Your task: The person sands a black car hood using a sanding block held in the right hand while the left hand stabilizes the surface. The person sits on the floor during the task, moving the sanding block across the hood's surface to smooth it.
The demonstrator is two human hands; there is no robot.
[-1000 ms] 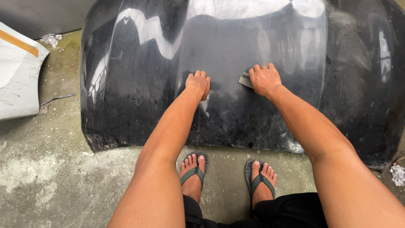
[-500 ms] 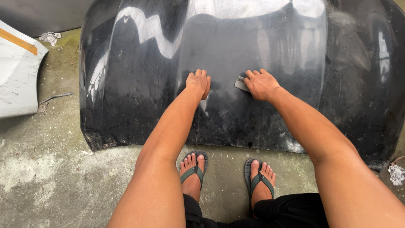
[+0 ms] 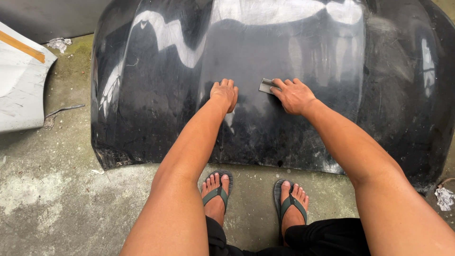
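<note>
A large black car hood point(image 3: 156, 95) lies flat on the concrete ground, glossy at the top and dull and scuffed in the middle. My right hand point(image 3: 294, 95) presses a small grey piece of sandpaper point(image 3: 265, 86) against the dulled patch, fingers bent over it. My left hand point(image 3: 224, 93) rests on the hood a short way to the left, fingers curled, holding nothing that I can see.
A white body panel point(image 3: 19, 85) with an orange stripe lies at the left. My feet in green flip-flops point(image 3: 217, 192) stand on the concrete at the hood's near edge. Crumpled paper scraps point(image 3: 444, 196) lie at the far right and upper left.
My right hand has slid the sandpaper leftward and slightly down across the hood, closer to my left hand. The left hand has stayed in place.
</note>
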